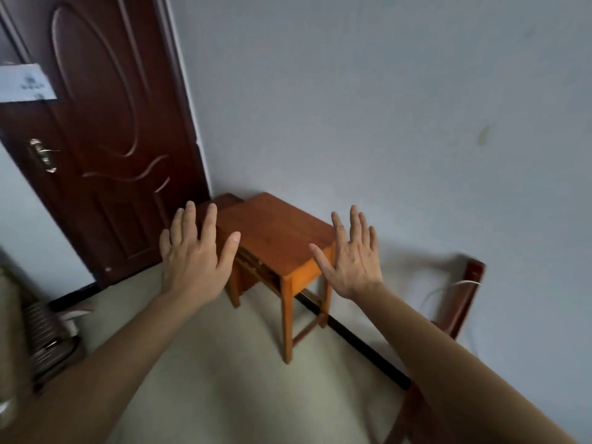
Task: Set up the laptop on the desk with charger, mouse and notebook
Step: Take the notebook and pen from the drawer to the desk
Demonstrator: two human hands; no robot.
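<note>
Hands: left hand (195,261) and right hand (352,261) are up and out front, fingers fanned wide, gripping nothing, touching nothing.
Surface: a small orange-brown wooden surface (272,232) stands against the wall, just beside the dark door (105,123). Its top is bare, and the open shelf (256,267) beneath holds something too dim to name.
Laptop: nowhere in view, and neither are the charger, mouse or notebook. Looks: cannot tell.
Handling, my call: stiff, flat, fairly weighty, fragile at the screen and hinge. Carry it closed, a hand on each side edge of the base, and set it down flat.
Off right: a wooden chair (461,299), apart from the surface.
</note>
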